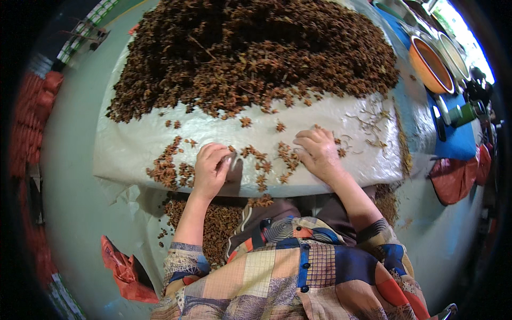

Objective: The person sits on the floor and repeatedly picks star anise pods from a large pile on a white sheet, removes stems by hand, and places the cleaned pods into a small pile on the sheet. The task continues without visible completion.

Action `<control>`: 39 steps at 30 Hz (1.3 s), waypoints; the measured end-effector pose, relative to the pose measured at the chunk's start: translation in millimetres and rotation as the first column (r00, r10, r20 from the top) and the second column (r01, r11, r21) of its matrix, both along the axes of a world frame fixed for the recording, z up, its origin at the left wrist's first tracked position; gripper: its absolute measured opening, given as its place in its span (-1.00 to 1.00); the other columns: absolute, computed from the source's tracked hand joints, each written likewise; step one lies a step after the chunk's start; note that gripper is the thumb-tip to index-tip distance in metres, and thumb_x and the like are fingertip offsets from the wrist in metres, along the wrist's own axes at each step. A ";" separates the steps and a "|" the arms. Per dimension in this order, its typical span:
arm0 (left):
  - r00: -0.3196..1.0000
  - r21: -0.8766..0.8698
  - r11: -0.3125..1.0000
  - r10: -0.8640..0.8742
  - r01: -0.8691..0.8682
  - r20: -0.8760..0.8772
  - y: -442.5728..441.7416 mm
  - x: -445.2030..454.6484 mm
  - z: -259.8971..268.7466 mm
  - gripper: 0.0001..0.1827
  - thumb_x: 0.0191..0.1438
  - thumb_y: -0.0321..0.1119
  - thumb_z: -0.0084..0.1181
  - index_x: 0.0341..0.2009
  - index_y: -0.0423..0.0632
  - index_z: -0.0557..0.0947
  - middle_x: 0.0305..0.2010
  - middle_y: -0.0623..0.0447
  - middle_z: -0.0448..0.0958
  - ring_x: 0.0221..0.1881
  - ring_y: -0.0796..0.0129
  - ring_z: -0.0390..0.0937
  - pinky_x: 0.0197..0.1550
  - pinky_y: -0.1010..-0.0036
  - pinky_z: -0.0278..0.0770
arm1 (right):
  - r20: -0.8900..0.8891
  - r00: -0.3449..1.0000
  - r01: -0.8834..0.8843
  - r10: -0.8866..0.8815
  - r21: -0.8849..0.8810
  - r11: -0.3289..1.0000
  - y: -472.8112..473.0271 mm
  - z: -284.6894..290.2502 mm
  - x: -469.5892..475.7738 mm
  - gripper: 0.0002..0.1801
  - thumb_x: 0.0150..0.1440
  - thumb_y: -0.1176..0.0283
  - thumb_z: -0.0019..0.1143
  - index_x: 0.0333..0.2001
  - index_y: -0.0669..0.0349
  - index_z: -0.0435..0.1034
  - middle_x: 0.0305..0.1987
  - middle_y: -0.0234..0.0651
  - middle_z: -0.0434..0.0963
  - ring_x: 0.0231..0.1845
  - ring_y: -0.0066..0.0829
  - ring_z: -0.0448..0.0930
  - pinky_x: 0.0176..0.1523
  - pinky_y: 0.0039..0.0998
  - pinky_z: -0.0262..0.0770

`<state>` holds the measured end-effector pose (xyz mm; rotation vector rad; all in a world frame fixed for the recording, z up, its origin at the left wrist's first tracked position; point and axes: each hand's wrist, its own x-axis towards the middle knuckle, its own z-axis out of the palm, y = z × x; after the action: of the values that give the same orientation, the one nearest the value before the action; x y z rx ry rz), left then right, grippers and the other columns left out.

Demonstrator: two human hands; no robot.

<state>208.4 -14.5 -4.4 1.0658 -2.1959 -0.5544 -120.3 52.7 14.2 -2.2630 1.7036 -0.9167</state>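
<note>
A large heap of dried star anise point(256, 60) covers the far part of a table draped with white plastic sheeting point(136, 148). My left hand point(211, 170) is low over the sheet with curled fingers, beside a small cluster of star anise point(166, 164). One piece shows at its fingertips; whether they grip it is unclear. To the right, my right hand point(320, 154) reaches inward, thumb apart from the fingers and no piece visible between them. Loose star anise point(262, 166) lies between the hands, and more pieces point(286, 154) are close to my right thumb.
Thin stalks point(370, 124) are scattered at the table's right. Below the near edge is a lower pile of star anise point(220, 228). A red bag point(126, 272) rests on the floor at left. An orange basin point(432, 66) and a dark red bag point(454, 178) are at right.
</note>
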 end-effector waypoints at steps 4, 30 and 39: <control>0.967 0.008 0.971 0.239 -0.239 -0.087 4.1 19.5 6.9 -0.79 0.07 -0.55 0.19 -0.15 -0.20 0.62 -0.12 -0.10 0.56 -0.05 0.05 0.54 0.03 0.29 0.48 | 0.120 0.971 -0.214 0.205 0.060 0.975 -42.5 -17.7 71.3 -0.80 0.08 0.42 0.20 -0.19 0.18 0.56 -0.17 -0.26 0.57 -0.06 -0.27 0.56 0.09 -0.23 0.37; 0.977 0.215 0.975 -0.010 0.057 -0.215 81.5 -85.5 13.7 -0.76 0.04 -0.64 0.01 -0.14 -0.20 0.51 -0.21 -0.20 0.49 -0.19 -0.12 0.49 -0.10 0.20 0.48 | 0.220 0.965 -0.065 0.143 -0.327 0.943 50.5 48.1 58.3 -0.89 -0.01 0.56 0.21 -0.35 0.24 0.45 -0.21 -0.21 0.54 -0.16 -0.12 0.54 0.04 -0.22 0.36; 0.867 0.040 0.999 -0.045 0.029 0.496 39.0 -83.3 2.0 -0.16 0.00 0.18 0.31 0.32 0.11 0.40 0.48 -0.17 0.10 0.51 -0.22 -0.08 0.46 -0.18 -0.18 | -0.297 0.952 -0.115 0.076 -0.113 0.987 1.4 -5.8 36.1 -0.88 0.03 0.41 0.20 -0.31 0.09 0.57 -0.21 -0.33 0.56 -0.05 -0.32 0.52 0.09 -0.23 0.35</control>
<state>125.1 24.5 -2.3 1.2977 -2.6630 -0.3545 -84.2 54.1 8.4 -2.6552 1.6664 -0.7192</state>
